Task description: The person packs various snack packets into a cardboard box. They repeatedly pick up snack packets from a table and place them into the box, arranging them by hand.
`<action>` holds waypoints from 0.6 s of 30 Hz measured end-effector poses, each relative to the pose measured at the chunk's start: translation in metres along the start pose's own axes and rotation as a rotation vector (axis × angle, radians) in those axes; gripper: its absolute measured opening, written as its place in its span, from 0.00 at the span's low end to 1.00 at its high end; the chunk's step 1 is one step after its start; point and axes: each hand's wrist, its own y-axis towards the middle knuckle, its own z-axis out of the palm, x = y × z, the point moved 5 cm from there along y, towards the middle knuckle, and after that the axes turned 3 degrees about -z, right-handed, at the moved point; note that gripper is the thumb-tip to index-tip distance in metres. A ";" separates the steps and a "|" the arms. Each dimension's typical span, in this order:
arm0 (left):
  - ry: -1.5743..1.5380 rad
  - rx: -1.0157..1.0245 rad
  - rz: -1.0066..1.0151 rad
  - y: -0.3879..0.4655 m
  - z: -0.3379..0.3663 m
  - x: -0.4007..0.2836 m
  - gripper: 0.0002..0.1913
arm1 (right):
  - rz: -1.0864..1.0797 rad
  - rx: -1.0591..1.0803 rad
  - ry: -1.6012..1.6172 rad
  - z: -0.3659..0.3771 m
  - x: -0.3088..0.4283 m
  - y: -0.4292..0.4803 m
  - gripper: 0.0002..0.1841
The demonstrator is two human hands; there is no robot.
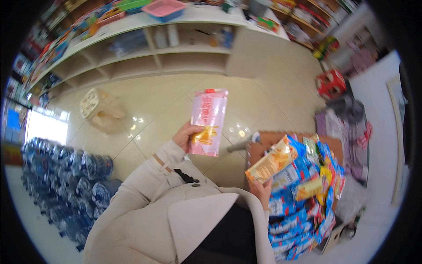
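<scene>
My left hand (pixel 184 136) holds a pink snack packet (pixel 209 122) upright over the tiled floor, thumb across its lower front. The packet bears red writing and a picture of yellow sticks. On the right, my right hand (pixel 261 192) grips the lower end of an orange-yellow snack packet (pixel 272 161), tilted over a heap of snacks. Beneath it, several blue snack packets (pixel 288 204) lie piled on a brown table (pixel 263 140). A yellow packet (pixel 308 189) and a green-and-white packet (pixel 310 148) sit in the same pile.
A long shelf counter (pixel 194 62) crosses the far side, with a pink basin (pixel 165 8) on top. A cream plastic stool (pixel 102 109) stands on the floor. Large blue water bottles (pixel 66 184) are stacked at left. A red stool (pixel 331 84) stands at right beside a cloth-covered seat (pixel 351 142).
</scene>
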 end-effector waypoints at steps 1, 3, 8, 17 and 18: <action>0.015 -0.050 0.012 -0.003 -0.017 -0.018 0.28 | 0.013 0.066 0.044 0.018 -0.010 0.008 0.42; 0.041 -0.100 0.053 -0.014 -0.057 -0.044 0.29 | 0.109 0.120 -0.024 0.051 -0.045 0.023 0.39; -0.023 -0.169 0.210 -0.039 -0.173 -0.148 0.31 | 0.233 0.340 0.114 0.188 -0.158 0.083 0.32; -0.205 -0.383 0.308 -0.063 -0.310 -0.338 0.25 | 0.408 0.448 0.023 0.460 -0.214 0.162 0.33; -0.238 -0.391 0.335 -0.064 -0.327 -0.360 0.24 | 0.435 0.455 0.037 0.487 -0.224 0.174 0.32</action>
